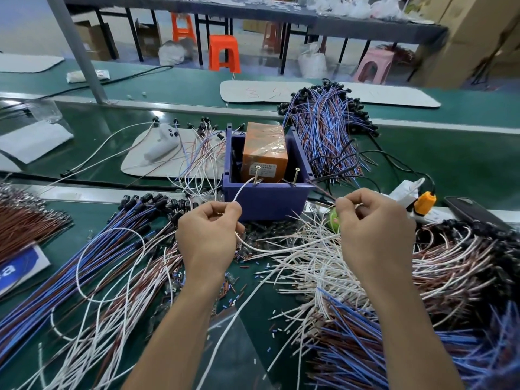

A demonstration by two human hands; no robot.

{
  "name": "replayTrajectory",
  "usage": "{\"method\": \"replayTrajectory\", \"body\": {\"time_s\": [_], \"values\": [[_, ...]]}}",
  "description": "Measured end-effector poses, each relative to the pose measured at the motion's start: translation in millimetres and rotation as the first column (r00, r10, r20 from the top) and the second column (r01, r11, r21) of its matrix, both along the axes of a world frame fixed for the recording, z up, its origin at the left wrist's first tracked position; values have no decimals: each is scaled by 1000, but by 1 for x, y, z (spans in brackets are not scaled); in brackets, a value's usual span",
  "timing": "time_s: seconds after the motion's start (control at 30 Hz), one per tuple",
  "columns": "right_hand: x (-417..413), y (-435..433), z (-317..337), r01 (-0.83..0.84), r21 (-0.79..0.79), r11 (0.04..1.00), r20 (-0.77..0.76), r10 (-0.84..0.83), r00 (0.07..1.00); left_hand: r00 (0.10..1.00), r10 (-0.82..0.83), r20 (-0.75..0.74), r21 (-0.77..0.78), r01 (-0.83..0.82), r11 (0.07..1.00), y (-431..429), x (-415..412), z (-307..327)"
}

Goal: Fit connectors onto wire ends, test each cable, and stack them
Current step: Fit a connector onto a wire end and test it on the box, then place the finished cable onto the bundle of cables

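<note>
My left hand (209, 230) pinches a white wire (243, 190) whose end reaches up to a brass screw post (257, 175) on the front rim of the purple box (267, 198). My right hand (371, 220) pinches a thin brown wire (320, 190) that runs toward the second screw post (296, 177). A white wire loops between both hands below them. Inside the box stands an orange block (266, 153) wrapped in clear film.
Piles of blue, brown and white wires lie left (84, 266), right (450, 266) and behind the box (329, 130). Small loose connectors (233, 288) litter the green mat. A power strip with an orange plug (425, 202) and a phone (472, 212) sit right.
</note>
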State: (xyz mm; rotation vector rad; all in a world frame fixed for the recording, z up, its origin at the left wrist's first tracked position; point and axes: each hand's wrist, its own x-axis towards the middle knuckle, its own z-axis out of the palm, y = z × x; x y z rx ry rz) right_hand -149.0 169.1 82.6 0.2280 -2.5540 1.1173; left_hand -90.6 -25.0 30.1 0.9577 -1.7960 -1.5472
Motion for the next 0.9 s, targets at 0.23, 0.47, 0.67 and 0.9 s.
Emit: {"method": "replayTrajectory", "body": {"time_s": [0.23, 0.47, 0.67, 0.9], "values": [[27, 39, 16, -217, 300, 929, 76, 203, 976, 875, 112, 470, -538, 184, 823, -1, 26, 8], [52, 52, -1, -265, 587, 765, -14, 337, 941, 935, -245, 256, -677, 354, 645, 35, 52, 39], [60, 61, -6, -318, 564, 762, -27, 402, 915, 594, -636, 493, -546, 780, 305, 92, 35, 35], [41, 107, -1, -293, 719, 630, -140, 545, 827, 286, -937, 202, -144, 955, 261, 108, 1, 20]]}}
